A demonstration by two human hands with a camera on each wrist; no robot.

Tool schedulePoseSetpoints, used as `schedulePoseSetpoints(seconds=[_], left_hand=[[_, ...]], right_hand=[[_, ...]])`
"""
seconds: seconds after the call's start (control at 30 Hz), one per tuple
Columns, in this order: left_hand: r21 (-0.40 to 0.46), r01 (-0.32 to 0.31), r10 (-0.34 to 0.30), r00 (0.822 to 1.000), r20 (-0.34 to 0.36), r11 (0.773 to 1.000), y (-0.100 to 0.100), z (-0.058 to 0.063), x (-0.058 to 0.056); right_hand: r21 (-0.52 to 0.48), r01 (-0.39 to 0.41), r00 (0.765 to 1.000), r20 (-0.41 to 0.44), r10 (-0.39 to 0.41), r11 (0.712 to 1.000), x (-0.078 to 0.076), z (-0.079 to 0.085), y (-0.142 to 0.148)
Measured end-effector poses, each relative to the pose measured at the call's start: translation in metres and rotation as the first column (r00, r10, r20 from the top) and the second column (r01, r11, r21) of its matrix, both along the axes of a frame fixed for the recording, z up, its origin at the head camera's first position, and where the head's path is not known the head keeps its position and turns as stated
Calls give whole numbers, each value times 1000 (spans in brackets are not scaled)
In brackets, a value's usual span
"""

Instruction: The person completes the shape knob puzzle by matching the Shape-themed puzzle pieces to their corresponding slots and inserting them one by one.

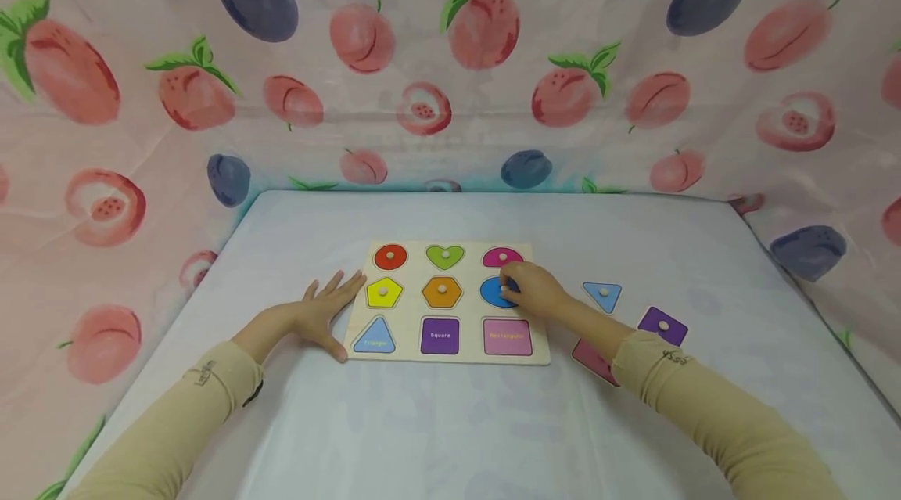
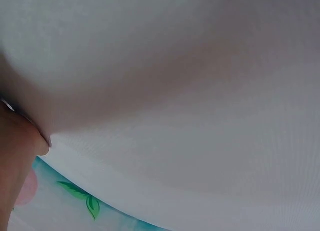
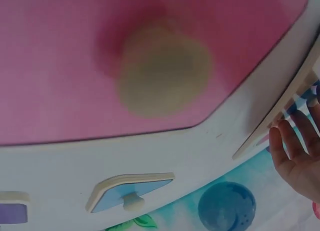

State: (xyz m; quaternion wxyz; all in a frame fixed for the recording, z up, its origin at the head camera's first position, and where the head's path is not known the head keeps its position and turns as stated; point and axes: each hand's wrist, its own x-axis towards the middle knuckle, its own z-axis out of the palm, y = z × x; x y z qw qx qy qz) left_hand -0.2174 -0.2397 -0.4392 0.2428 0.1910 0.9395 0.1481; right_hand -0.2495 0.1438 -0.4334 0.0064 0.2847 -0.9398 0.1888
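Observation:
A wooden shape puzzle board (image 1: 408,314) lies on the white table. My right hand (image 1: 531,289) is over its right side, pinching the knob of the blue rounded piece (image 1: 489,293), which sits in the middle row. In the right wrist view this hand's fingers (image 3: 295,146) reach the board's edge. My left hand (image 1: 322,318) rests at the board's left edge, fingers spread. Red circle (image 1: 389,264), green heart (image 1: 443,263), magenta half-round (image 1: 498,261), yellow pentagon (image 1: 382,300) and orange hexagon (image 1: 441,302) pieces sit in the board. The bottom row shows printed triangle, square and rectangle spaces.
Right of the board lie a light blue triangle piece (image 1: 604,296), a purple square piece (image 1: 664,325) and a pink piece (image 1: 594,361), partly hidden by my right forearm. A fruit-patterned cloth (image 1: 479,140) hangs behind the table (image 1: 422,422).

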Motion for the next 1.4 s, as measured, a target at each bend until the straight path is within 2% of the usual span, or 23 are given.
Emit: schedulePoseSetpoints(seconds=[0.2,0.4,0.77,1.03,1.4], left_hand=[[0,-7,7,1000,-6,1000,0,-2,2],[2,-6,7,1000,-5,1000,-1,-5,1],[18,3,-3,1000,5,1000,-1,-5,3],[18,7,-7,1000,-2,1000,-2,-5,2],[41,21,-20,1000,-18,999,-3,-2,1]], right_hand=[[-5,6,999,35,-6,1000,4,-1,3],[-24,58,992,118,-55,998,8,3,6],[4,122,973,196,-121,992,11,13,17],[-76,114,985,136,-103,991,18,18,30],[-64,141,987,89,-135,988,25,23,55]])
